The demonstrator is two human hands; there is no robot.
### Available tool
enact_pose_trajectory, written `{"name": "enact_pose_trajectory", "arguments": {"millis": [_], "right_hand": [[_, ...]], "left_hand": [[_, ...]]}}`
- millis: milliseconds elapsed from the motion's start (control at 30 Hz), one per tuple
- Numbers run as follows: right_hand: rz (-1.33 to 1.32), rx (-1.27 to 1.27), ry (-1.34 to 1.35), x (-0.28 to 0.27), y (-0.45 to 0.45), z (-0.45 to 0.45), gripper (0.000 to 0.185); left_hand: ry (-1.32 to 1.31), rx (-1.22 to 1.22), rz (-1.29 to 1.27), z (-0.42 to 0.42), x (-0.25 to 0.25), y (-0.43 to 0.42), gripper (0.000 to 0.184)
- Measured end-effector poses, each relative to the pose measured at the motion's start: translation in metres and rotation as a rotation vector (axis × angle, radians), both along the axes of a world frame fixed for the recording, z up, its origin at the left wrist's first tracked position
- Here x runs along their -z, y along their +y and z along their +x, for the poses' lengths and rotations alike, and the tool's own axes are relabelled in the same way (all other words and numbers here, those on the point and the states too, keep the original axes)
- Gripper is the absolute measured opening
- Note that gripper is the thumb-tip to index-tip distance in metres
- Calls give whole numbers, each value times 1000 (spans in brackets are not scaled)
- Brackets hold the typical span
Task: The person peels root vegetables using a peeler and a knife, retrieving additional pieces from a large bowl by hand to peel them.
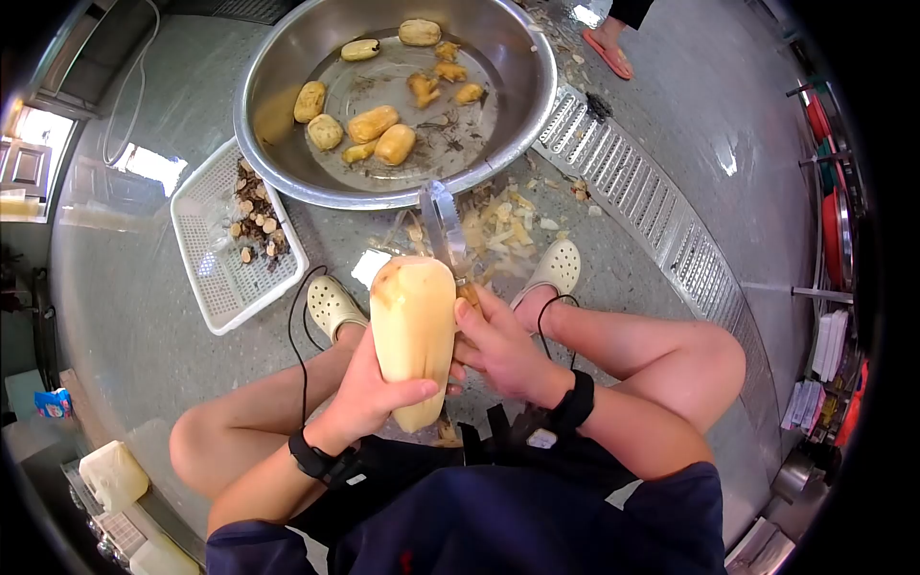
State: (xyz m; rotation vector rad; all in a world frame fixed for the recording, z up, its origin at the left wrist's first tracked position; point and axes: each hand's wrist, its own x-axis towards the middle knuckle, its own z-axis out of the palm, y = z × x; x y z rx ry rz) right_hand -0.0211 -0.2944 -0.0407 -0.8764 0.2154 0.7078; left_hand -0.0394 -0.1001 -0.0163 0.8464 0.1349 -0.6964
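Observation:
A peeled, pale yellow root segment stands nearly upright between my hands, a few brown spots on its top end. My left hand is wrapped round its lower left side, thumb across the front. In my right hand is the wooden handle of a peeler, its metal blade pointing up beside the root's top right edge. Beyond the hands, a large metal basin holds shallow water, several lotus root segments and small knobbly pieces. Peelings lie scattered on the floor.
A white perforated basket with dark scraps stands left of the basin. A metal drain grate curves along the right. Another person's foot in a pink sandal is at the top right. A black cord runs near my left leg.

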Motion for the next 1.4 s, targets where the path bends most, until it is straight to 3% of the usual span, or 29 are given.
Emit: {"name": "enact_pose_trajectory", "arguments": {"millis": [133, 233, 333, 433, 533, 633, 733, 833, 933, 1033, 1133, 1333, 1400], "right_hand": [[-752, 17, -499, 0, -9, 5, 26], [-1124, -8, -1253, 3, -21, 8, 26], [-1260, -305, -1334, -15, -18, 3, 27], [-1392, -302, -1306, -9, -20, 4, 30], [-1534, -275, -1135, 47, -51, 24, 28], [-1311, -194, -651, 53, -58, 33, 27], [-1181, -73, -747, 22, -39, 23, 25], [-1210, -115, -1153, 1, -21, 3, 25], [-1315, -285, -1210, -17, -13, 1, 22], [-1286, -249, -1145, 4, -22, 13, 22], [-1248, -286, -937, 27, -22, 13, 25], [-1216, -336, -791, 43, -20, 8, 28], [-1355, -321, -800, 80, -50, 15, 29]], "left_hand": [[63, 22, 222, 4, -3, 15, 81], [-17, -28, 420, 3, 7, 22, 77], [83, 29, 425, 3, 6, 26, 75], [105, 58, 395, 2, 7, 25, 81], [-53, 102, 458, -4, 7, 22, 90], [-115, 133, 491, -3, 11, 23, 97], [-158, 82, 617, -3, 18, 25, 92], [-122, 156, 758, 3, 14, 27, 80], [-159, 272, 836, 9, -6, 21, 70], [-332, 143, 928, 0, 10, 22, 66], [-347, 195, 1027, -2, 29, 23, 65], [-188, 218, 895, -5, 36, 21, 71], [-340, 191, 948, -16, 28, 15, 76]]}}
